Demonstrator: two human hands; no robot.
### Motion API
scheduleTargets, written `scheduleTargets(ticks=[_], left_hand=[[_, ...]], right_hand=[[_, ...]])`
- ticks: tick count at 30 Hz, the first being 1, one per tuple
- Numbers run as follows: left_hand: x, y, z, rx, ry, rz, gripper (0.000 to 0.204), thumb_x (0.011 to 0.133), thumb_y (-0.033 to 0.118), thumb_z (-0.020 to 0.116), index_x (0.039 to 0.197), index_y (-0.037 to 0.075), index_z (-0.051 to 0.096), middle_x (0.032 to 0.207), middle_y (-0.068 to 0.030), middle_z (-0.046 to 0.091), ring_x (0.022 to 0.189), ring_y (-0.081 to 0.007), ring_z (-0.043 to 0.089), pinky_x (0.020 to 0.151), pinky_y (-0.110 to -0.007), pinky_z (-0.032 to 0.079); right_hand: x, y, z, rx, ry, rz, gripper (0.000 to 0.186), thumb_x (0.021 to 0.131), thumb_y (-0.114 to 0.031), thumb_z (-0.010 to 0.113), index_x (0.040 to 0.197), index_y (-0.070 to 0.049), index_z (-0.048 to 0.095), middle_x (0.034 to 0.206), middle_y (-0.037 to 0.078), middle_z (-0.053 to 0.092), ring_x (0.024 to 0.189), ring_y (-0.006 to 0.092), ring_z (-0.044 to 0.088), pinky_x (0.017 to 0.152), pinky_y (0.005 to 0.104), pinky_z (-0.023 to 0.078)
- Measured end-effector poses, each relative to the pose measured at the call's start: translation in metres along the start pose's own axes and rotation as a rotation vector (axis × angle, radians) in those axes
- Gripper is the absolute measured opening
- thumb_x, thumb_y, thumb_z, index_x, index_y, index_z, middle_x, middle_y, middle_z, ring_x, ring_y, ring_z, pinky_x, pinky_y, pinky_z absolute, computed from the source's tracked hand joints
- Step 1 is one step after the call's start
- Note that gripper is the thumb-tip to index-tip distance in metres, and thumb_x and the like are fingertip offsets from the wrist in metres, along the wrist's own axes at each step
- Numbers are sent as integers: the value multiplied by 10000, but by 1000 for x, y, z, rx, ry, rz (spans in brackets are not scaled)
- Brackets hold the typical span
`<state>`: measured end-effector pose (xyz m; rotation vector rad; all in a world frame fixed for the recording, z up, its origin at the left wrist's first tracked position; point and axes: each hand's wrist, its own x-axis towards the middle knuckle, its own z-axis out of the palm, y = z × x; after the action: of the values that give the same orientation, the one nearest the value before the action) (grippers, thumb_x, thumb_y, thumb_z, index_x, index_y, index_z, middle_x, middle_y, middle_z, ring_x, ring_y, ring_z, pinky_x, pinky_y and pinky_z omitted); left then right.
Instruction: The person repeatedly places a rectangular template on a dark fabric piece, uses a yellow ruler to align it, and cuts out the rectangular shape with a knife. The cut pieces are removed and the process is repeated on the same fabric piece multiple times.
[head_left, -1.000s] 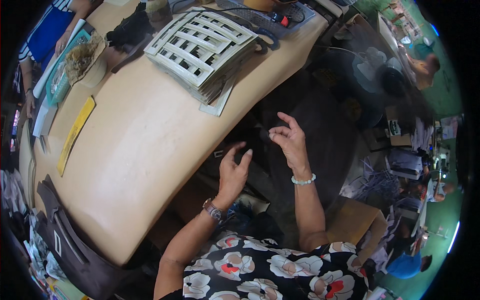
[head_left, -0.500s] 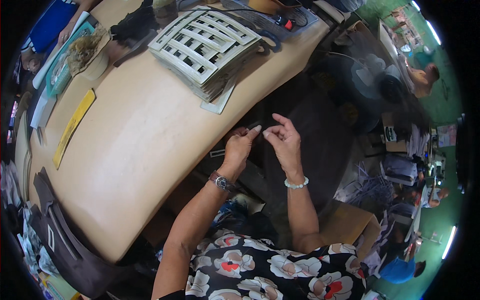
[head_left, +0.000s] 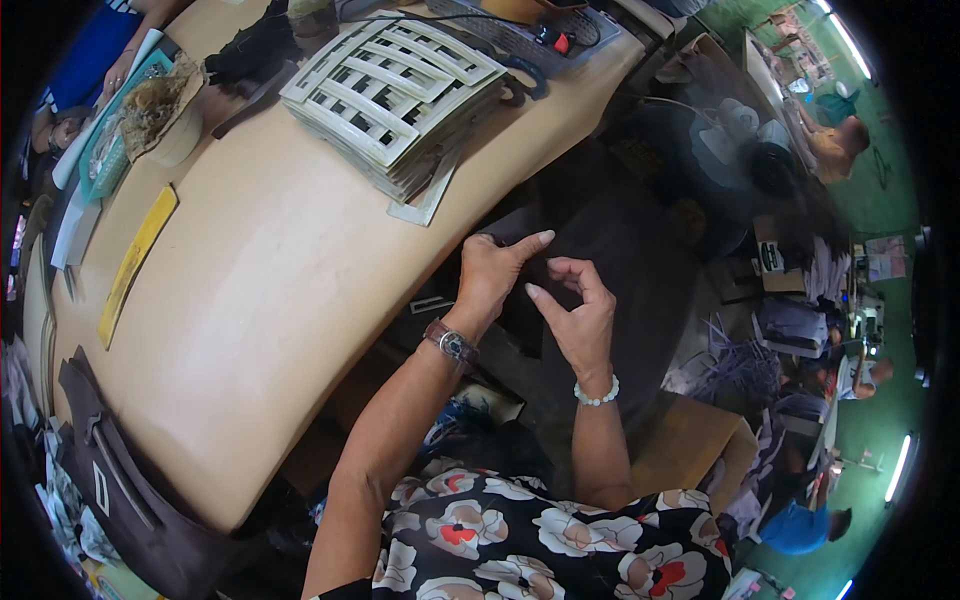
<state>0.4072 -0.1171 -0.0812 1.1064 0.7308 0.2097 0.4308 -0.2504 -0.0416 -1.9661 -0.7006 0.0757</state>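
Observation:
My left hand [head_left: 490, 275], with a wristwatch, sits at the edge of the tan table [head_left: 250, 300]. Its fingers are closed on the rim of a dark fabric piece [head_left: 620, 240] that hangs off the table, with the index finger stretched to the right. Just to the right of it, my right hand [head_left: 575, 320], with a bead bracelet, lies over the same fabric. Its fingers are curled and its thumb points at the left hand. Whether it pinches anything is unclear against the dark cloth.
A stack of cream lattice panels [head_left: 395, 90] lies on the far side of the table, beside a power strip [head_left: 540, 30]. A yellow strip [head_left: 135, 265], a teal tray [head_left: 105, 160] and another person's hand [head_left: 125, 65] are at left. A fan [head_left: 740, 140] stands right.
Both hands rose from below the table edge and came together on the dark fabric. The right hand has since drawn slightly away from the left.

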Motion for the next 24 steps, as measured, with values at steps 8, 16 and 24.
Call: scheduleTargets(ticks=[8, 16, 24], left_hand=[[-9, 10, 2, -59, -28, 53, 383, 794, 283, 771, 970, -31, 639, 895, -73, 649, 714, -119, 598, 607, -261, 497], [-6, -18, -10, -497, 354, -201, 509, 841, 307, 722, 1256, 90, 521, 1214, -30, 582, 1096, -186, 552, 894, -395, 461], [-13, -26, 15, -123, 59, 140, 324, 755, 239, 804, 644, 8, 606, 649, -2, 623, 556, -118, 576, 523, -278, 439]], right_hand=[[0, -2, -7, -167, -17, -15, 102, 799, -31, 663, 884, 25, 653, 890, 144, 673, 812, 308, 656, 715, 346, 503], [-13, 19, -32, -186, -146, 106, 119, 774, -51, 701, 852, 35, 674, 822, 133, 676, 701, 249, 656, 633, 317, 485], [-23, 26, -41, -152, -5, 46, 252, 726, -133, 788, 864, 4, 629, 835, 107, 638, 778, 207, 628, 698, 301, 478]])
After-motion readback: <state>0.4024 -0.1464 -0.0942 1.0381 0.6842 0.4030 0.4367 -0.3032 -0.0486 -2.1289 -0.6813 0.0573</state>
